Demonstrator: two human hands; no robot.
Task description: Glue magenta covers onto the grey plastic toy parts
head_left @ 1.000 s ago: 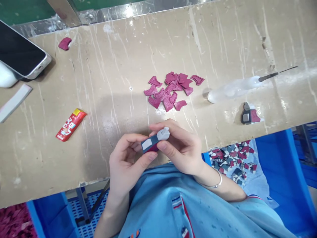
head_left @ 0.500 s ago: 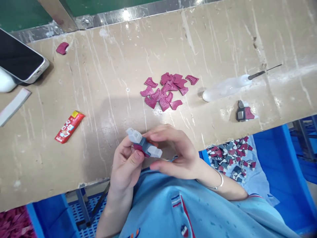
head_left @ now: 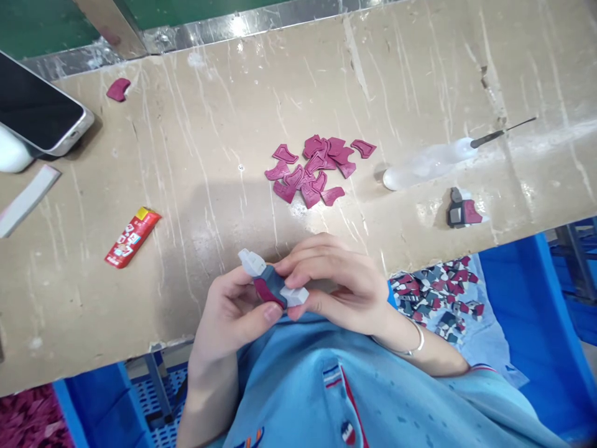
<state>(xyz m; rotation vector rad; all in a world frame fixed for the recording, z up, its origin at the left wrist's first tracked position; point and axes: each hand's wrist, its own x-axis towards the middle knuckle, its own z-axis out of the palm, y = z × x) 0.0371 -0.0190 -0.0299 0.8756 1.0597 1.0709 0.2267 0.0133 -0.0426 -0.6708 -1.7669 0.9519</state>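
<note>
Between my two hands, over the front edge of the table, is a small plastic toy part (head_left: 271,281) in dark grey, light grey and maroon. My left hand (head_left: 237,311) grips it from the left, the thumb pressed on its maroon piece. Fingers and thumb of my right hand (head_left: 338,280) close on its light grey right end. Beyond my hands lies a loose pile of maroon plastic pieces (head_left: 310,171). A similar assembled part (head_left: 464,210) rests on the table to the right.
A translucent bottle (head_left: 429,163) with a thin needle tip lies at the right. A red packet (head_left: 133,238), a phone (head_left: 40,106) and one maroon piece (head_left: 118,89) are at the left. Blue bins (head_left: 536,311) below the table hold assembled parts (head_left: 438,292) and maroon pieces (head_left: 32,420).
My right hand has closed from an open curl onto the part's right end. The part has turned, showing more of its maroon side.
</note>
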